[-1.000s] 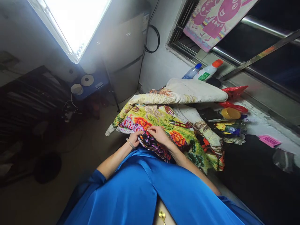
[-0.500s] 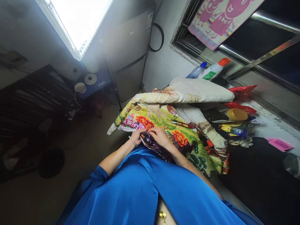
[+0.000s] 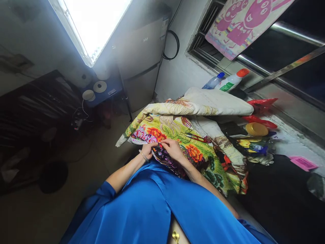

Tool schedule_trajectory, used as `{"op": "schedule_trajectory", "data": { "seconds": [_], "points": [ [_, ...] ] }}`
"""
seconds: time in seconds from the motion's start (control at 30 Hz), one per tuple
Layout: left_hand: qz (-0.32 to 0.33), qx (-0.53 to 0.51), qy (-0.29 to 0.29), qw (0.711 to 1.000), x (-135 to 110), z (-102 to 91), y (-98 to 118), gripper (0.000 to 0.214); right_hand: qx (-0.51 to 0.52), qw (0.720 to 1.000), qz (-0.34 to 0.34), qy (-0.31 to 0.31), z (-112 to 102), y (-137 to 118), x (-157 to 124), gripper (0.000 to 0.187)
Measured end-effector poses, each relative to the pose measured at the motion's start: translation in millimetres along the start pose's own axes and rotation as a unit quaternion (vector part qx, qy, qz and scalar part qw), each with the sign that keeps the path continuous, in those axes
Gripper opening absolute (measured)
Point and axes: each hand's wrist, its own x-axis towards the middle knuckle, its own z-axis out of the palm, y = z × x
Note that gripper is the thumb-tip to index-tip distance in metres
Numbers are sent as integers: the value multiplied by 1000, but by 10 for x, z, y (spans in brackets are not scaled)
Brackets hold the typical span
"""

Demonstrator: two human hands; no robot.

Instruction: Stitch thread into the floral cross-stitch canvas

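Observation:
A large embroidered cloth (image 3: 175,130) with orange and pink flowers on yellow-green lies in front of me, its far side rolled up. My left hand (image 3: 148,149), with a bangle at the wrist, is closed on the cloth's near edge beside a dark flowered part. Close by on the right, my right hand (image 3: 173,148) is in a pinch against the cloth, its fingertips almost meeting the left ones. Whatever sits in that pinch is too small to make out. Red-handled thread snips (image 3: 196,137) rest on the cloth with dark thread around them.
Bottles (image 3: 230,81), a gold-lidded jar (image 3: 256,129), red plastic bags (image 3: 262,103) and a pink card (image 3: 304,163) are to the right by the window. A bright lamp (image 3: 93,27) hangs at upper left. Behind stand a fridge (image 3: 142,51) and a small blue table (image 3: 108,96).
My view has tilted slightly, so the surroundings sit a little lower. Both hands stay at the cloth's edge, with only a small shift of the right fingers.

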Motion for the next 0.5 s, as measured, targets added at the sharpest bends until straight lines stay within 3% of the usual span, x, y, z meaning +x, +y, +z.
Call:
{"op": "schedule_trajectory", "data": {
  "seconds": [0.5],
  "points": [
    [9,4,3,1000,0,-22,-13,29,-22,1000,-17,-5,-7,-5,27,26]
  ]
}}
